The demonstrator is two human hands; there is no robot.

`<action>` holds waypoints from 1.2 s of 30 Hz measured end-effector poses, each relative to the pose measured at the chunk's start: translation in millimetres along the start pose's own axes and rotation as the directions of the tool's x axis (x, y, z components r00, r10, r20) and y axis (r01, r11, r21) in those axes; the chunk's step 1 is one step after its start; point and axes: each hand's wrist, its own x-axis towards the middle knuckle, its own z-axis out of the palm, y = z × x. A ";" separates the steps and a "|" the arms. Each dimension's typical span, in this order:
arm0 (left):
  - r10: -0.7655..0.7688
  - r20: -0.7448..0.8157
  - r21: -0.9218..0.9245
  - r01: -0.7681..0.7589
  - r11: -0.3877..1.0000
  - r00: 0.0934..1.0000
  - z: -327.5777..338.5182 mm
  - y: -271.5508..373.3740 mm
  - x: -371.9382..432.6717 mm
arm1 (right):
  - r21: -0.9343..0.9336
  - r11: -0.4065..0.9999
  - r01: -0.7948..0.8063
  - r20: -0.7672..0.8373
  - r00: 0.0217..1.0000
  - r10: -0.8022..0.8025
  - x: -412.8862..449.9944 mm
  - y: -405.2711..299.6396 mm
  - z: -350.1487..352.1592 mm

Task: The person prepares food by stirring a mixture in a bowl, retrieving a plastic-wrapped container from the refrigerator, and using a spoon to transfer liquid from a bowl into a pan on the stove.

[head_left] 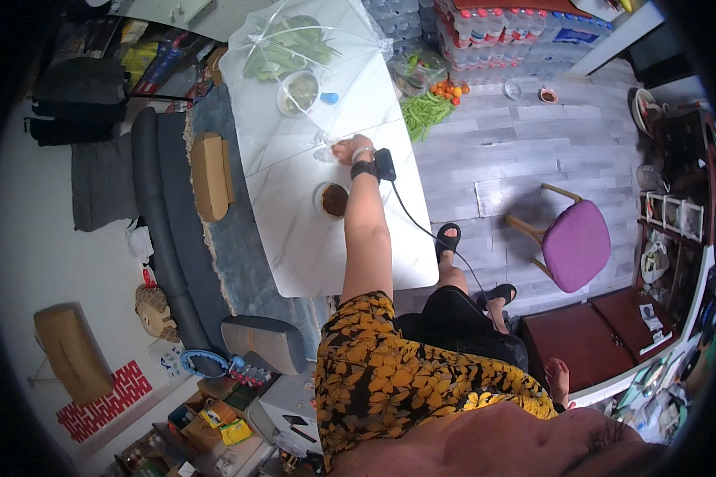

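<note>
My left hand (352,149) reaches over the white marble-patterned table (388,250), its fingers closed on the gathered edge of a clear folding food cover (358,77). Under the cover are leafy greens (289,50), a bowl of pale green food (299,93) and a small blue object (329,98). Nearer me, outside the cover, sits a white bowl with a dark brown dish (334,200), partly hidden by my forearm. A black device with a cable is strapped at my left wrist. My right hand (556,379) hangs low at my side, apart from the table, with nothing visible in it.
Green beans (420,119), tomatoes (450,91) and stacked bottle packs (495,36) are on the floor beyond the table. A purple-seated chair (576,245) stands to the right. Left of the table, a dark sofa (170,197) holds a cardboard box (210,177). A cable trails from my wrist.
</note>
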 end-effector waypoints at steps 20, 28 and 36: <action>0.651 -0.115 -0.878 -0.383 0.287 0.751 80.0 -6.2 -196.2 | -0.025 0.813 0.581 0.012 0.814 -0.581 80.6 30.8 -31.5; 0.918 0.391 -0.859 -0.330 0.390 0.068 102.3 2.4 -455.5 | 0.398 0.702 0.591 -0.138 0.795 -0.591 3.9 -0.4 -74.8; 0.835 0.493 -0.808 -0.485 0.335 -0.244 69.9 42.5 -585.9 | 0.585 0.577 0.570 -0.368 0.820 -0.438 -32.2 2.6 -100.7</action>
